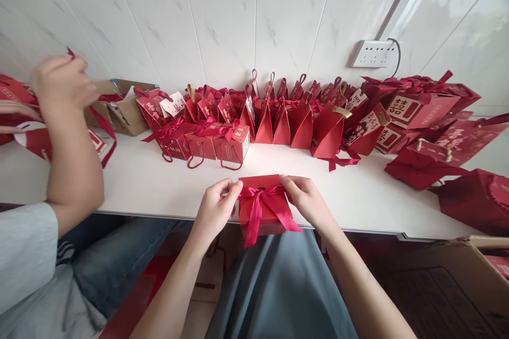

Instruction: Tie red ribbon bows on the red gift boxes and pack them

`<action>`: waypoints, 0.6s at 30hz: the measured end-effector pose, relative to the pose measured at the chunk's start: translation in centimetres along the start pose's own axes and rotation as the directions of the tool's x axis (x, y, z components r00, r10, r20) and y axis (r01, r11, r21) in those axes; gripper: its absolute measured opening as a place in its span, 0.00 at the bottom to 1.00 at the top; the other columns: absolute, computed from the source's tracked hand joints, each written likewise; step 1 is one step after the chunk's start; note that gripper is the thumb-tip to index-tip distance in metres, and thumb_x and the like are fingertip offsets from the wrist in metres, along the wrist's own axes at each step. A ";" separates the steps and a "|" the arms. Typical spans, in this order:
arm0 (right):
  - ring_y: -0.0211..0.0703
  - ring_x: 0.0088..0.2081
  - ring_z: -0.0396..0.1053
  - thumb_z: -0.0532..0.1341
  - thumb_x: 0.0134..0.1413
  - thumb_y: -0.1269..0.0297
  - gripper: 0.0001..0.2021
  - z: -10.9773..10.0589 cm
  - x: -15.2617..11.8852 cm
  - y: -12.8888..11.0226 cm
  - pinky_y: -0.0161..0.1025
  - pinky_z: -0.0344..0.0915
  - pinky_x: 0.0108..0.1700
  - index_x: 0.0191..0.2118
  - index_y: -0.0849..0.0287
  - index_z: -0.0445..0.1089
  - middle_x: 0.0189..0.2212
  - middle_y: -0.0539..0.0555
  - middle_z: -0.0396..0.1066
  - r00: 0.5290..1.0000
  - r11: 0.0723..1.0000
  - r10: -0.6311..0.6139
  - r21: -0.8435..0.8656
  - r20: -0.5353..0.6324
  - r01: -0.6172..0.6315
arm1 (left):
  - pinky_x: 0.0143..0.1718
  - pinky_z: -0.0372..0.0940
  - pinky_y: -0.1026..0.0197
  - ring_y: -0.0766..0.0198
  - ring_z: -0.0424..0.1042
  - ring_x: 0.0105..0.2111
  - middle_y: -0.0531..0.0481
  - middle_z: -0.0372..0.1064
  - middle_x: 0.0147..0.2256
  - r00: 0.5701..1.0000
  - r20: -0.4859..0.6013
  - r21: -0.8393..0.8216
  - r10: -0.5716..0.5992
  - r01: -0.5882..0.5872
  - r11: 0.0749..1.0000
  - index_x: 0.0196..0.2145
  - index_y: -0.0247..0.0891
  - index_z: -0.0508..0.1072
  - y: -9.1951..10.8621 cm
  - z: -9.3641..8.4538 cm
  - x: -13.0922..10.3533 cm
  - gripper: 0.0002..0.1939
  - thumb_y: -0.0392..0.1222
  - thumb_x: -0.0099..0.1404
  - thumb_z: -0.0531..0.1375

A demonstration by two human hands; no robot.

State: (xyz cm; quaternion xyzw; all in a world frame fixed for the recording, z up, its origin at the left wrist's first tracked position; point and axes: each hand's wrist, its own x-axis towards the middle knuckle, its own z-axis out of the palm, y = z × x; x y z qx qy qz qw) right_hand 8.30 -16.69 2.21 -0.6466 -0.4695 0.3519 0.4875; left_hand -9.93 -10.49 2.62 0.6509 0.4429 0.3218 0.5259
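Observation:
A small red gift box (264, 214) with a crimson ribbon bow (260, 193) is held at the table's front edge, above my lap. My left hand (217, 206) pinches its upper left corner between thumb and fingers. On the opposite upper corner, my right hand (306, 198) grips the box in the same way. The bow's two tails hang down over the front. Behind my hands, small red boxes with cord handles (233, 145) stand in a short row on the white table (178, 185).
Triangular red boxes (302, 124) line the wall. Stacked red boxes (417, 108) and bags fill the right side. At the left, a co-worker's blurred raised arm (73, 132) holds ribbon beside a cardboard box (137, 116). Another carton (433, 286) stands lower right.

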 end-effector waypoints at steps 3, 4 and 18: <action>0.33 0.22 0.49 0.54 0.54 0.43 0.23 -0.1 -0.3 0.5 0.34 0.49 0.25 0.20 0.57 0.54 0.18 0.45 0.52 0.997 0.996 -0.063 0.071 0.044 0.059 | 0.13 0.48 0.68 0.73 0.50 0.13 0.60 0.46 0.15 0.999 -0.009 -0.141 -0.052 0.050 0.989 0.20 0.40 0.53 -1.1 0.6 -0.1 0.21 0.54 0.60 0.55; 0.33 0.22 0.51 0.54 0.55 0.44 0.23 -0.2 -0.3 0.8 0.34 0.50 0.25 0.20 0.57 0.55 0.18 0.45 0.53 0.995 0.992 -0.081 0.102 0.050 0.076 | 0.13 0.48 0.69 0.73 0.50 0.12 0.60 0.47 0.14 0.998 -0.018 -0.164 -0.059 0.056 0.985 0.20 0.40 0.53 -1.4 0.8 -0.1 0.20 0.53 0.60 0.55; 0.43 0.38 0.63 0.58 0.49 0.39 0.23 -2.7 -1.4 2.8 0.38 0.62 0.42 0.38 0.55 0.65 0.34 0.52 0.64 0.973 0.948 -0.217 0.255 0.079 0.190 | 0.13 0.51 0.69 0.70 0.60 0.15 0.58 0.58 0.18 0.990 0.069 -0.340 -0.125 0.141 0.930 0.25 0.39 0.62 -2.5 -0.1 -0.4 0.19 0.58 0.62 0.49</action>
